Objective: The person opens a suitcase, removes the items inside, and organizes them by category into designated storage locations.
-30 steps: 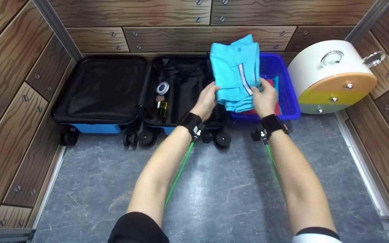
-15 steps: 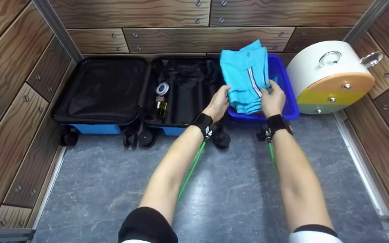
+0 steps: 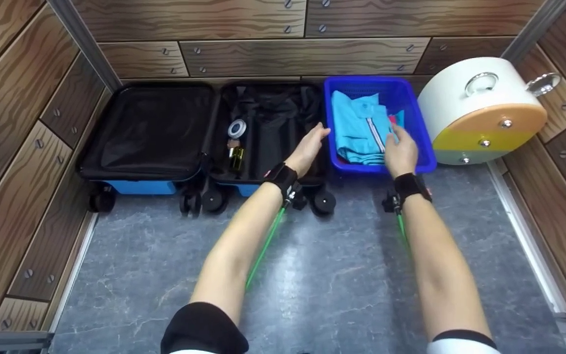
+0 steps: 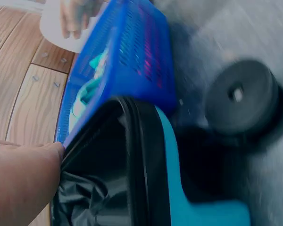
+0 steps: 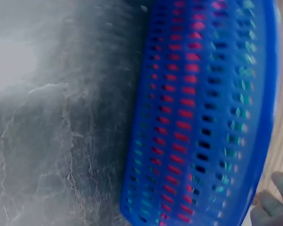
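A folded light-blue garment [image 3: 359,128] with a dark-and-white striped band lies inside the blue plastic basket [image 3: 333,162]. My left hand [image 3: 307,147] is off the garment, its fingers extended over the right edge of the open suitcase [image 3: 280,113], near the basket's left rim. In the left wrist view only part of the left hand [image 4: 26,176] shows, above the suitcase's dark lining. My right hand [image 3: 402,152] hovers over the basket's front right, fingers loose beside the garment. In the right wrist view, its fingertips [image 5: 269,209] appear past the basket rim.
A round white-and-blue item [image 3: 237,129] and a small yellow bottle [image 3: 236,158] lie in the suitcase's right half. A black panel [image 3: 157,130] covers its left half. Right of the basket stands a rounded white cabinet [image 3: 460,98] with coloured drawers. Wood-patterned walls enclose the floor.
Both hands carried the garment right and lowered it into the basket, then let go. The left hand has since drawn back left, over the suitcase edge.
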### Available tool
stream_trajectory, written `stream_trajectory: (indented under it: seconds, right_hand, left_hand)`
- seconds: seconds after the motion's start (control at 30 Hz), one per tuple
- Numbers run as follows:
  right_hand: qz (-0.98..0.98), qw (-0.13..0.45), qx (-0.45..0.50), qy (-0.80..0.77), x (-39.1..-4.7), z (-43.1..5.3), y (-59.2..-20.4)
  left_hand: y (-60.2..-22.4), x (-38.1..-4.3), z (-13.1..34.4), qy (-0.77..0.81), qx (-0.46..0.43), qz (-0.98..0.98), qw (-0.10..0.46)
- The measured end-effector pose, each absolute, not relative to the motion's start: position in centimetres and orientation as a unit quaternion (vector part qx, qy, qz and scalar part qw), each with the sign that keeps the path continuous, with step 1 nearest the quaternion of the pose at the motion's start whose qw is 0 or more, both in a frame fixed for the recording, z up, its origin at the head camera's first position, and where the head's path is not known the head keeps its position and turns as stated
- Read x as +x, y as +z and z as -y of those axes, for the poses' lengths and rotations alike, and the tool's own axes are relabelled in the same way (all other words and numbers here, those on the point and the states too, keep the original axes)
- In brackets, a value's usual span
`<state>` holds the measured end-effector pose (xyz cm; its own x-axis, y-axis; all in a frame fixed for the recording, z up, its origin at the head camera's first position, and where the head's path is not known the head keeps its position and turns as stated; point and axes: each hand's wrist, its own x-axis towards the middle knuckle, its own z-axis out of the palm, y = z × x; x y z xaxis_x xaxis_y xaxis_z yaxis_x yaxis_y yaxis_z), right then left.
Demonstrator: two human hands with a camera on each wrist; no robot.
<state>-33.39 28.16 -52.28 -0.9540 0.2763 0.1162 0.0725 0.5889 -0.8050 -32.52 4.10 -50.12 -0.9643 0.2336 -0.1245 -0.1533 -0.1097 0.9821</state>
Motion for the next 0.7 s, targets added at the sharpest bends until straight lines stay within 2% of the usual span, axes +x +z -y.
stream_trajectory:
  seconds: [0.27, 0.47, 0.57, 0.7]
  right_hand:
    - [0.926, 0.177, -0.079, 0.323, -32.3, -24.9, -54.7]
    - [0.939, 0.191, -0.034, 0.283, -31.4, -24.7, -56.4]
    - [0.933, 0.231, 0.012, 0.274, -30.8, -25.1, -57.6]
    - [0.907, 0.31, 0.071, 0.275, -30.6, -25.5, -58.8]
  left_hand:
    - [-51.4, -30.3, 0.5, 0.487, 0.201, -0.84, 0.125]
    - [-52.6, -27.0, 4.9, 0.228, 0.308, -0.921, 0.067]
    - [-53.8, -25.5, 6.7, 0.162, 0.322, -0.932, 0.038]
    - [-55.2, -24.7, 8.5, 0.14, 0.282, -0.949, -0.022]
